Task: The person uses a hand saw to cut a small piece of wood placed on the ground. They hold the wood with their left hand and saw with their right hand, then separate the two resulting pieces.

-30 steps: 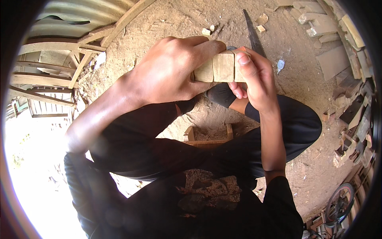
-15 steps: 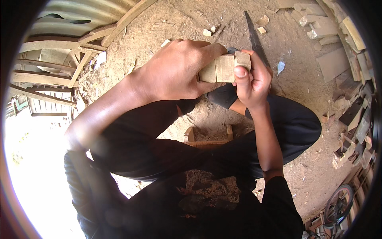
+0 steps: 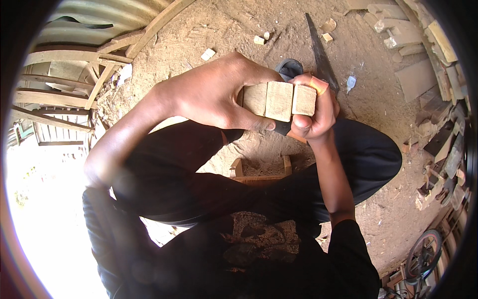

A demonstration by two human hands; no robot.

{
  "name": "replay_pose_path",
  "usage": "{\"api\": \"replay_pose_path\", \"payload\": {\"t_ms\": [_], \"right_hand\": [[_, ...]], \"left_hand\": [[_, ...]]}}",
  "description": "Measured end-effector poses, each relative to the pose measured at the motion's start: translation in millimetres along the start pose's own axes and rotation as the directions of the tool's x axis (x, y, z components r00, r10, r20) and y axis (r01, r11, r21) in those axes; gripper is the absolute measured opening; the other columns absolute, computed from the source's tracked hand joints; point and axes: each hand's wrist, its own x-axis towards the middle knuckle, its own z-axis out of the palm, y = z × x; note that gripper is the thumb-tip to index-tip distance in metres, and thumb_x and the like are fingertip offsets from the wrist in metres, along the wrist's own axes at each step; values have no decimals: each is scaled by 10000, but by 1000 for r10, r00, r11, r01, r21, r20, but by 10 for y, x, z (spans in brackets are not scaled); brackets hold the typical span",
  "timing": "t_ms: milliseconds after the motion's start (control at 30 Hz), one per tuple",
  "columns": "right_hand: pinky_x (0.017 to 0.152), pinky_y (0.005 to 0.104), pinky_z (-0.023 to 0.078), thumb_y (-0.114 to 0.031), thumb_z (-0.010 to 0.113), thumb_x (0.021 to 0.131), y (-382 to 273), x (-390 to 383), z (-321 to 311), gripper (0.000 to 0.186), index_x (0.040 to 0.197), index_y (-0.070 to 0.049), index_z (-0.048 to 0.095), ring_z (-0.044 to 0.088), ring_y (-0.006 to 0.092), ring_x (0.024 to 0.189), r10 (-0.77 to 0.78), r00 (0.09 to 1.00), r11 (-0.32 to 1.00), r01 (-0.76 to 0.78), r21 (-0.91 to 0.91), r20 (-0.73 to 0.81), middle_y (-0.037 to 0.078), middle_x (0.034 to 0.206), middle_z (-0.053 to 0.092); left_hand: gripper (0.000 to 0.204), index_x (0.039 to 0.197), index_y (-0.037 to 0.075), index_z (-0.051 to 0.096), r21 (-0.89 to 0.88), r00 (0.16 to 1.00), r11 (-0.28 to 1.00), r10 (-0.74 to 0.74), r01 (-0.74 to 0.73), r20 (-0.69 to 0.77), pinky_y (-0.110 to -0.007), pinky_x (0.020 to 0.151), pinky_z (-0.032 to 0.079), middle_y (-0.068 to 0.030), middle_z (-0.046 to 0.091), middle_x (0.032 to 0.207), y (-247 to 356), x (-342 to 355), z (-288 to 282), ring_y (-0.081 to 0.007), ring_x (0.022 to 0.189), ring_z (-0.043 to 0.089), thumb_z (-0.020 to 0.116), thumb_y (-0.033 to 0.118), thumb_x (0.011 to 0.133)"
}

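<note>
Three pale wooden blocks sit side by side in a row between my hands, above my crossed legs. My left hand [image 3: 211,94] is closed around the left block [image 3: 255,99], its thumb along the near side and reaching under the middle block [image 3: 280,101]. At the other end, my right hand [image 3: 324,112] grips the smaller right block [image 3: 303,100], with its thumb at the near edge and an orange band on one finger. A thin dark gap parts the right block from the middle one. The fingers beneath the blocks are hidden.
A dark tapered saw blade [image 3: 318,50] lies on the dirt ground beyond my right hand. Small wood offcuts [image 3: 259,40] are scattered ahead. A low wooden stool [image 3: 261,179] shows between my legs. Wood scraps [image 3: 448,149] pile along the right, near a bicycle wheel [image 3: 423,256].
Both hands have come slightly nearer to me with the blocks. The blocks' faces now show more fully, and the right hand has turned so its banded finger shows.
</note>
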Motion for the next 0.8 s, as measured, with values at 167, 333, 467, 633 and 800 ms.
{"api": "replay_pose_path", "payload": {"t_ms": [167,333,467,633,800], "right_hand": [[600,317,544,-535,554,929,-73,12,15,645,1024,102,573,684,246,695,21,999,1000,-21,11,-45,155,824,664],[585,303,532,-500,540,949,-107,48,24,598,993,95,580,672,225,671,45,993,995,-35,93,-107,151,808,661],[633,303,519,-549,505,942,-135,29,-4,641,1010,85,571,649,215,696,139,988,985,-131,113,-71,142,817,648],[786,323,481,-628,488,912,-221,84,-45,761,1197,77,476,594,195,888,354,933,900,-360,246,72,142,1009,603],[561,277,523,-498,560,928,-254,324,-281,685,1269,87,462,645,191,699,673,583,358,-795,489,454,169,915,647]], "left_hand": [[475,1140,-13,636,-2,999,999,47,-47,8,-314,740,524,-146,705,923,-18,3,31,-199,830,678,831,131,731],[495,1156,5,634,121,989,983,144,-139,-33,-338,783,526,-169,691,988,-28,0,49,-263,894,678,832,139,722],[473,1125,2,622,119,979,976,192,-184,-66,-374,779,524,-174,668,969,-72,33,84,-314,895,665,812,125,709],[495,1089,26,597,579,915,795,350,-179,-198,-389,664,546,-107,628,868,15,-49,35,-306,803,666,780,116,638],[435,1115,76,594,883,831,466,510,-48,-224,-320,578,529,-16,537,762,34,-81,-1,-184,671,618,691,209,713]]}}
